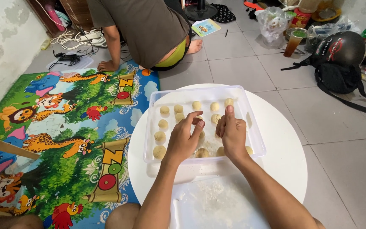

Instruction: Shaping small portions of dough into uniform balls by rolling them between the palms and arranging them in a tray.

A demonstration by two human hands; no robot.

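- Both hands hover over a clear plastic container (250,127) that sits on a round white counter (284,165); the container is in the middle of the counter, right in front of the person.
- Pale dough balls (162,124) lie in loose rows on the container's floor, kept apart from one another, likely so they do not stick together.
- The left hand (184,140) is curled, with fingertips bent down towards the balls in the middle of the container; whether it pinches one cannot be told, since the hand hides what is beneath.
- The right hand (232,135) is loosely closed with the thumb pointing away from the person, just beside the left; it seems to be pressed around something small, but the thing itself is hidden.
- Both forearms come in from the lower edge and meet above the near half of the container, wrists slightly bent down.
- A floured white board (217,203) lies on the near side of the counter, touching the container's near wall, handy for dusting.
- Beyond the counter another person (149,29) kneels on a colourful animal play mat (64,140) on the tiled floor; a dark helmet (339,48) lies well apart to the right.
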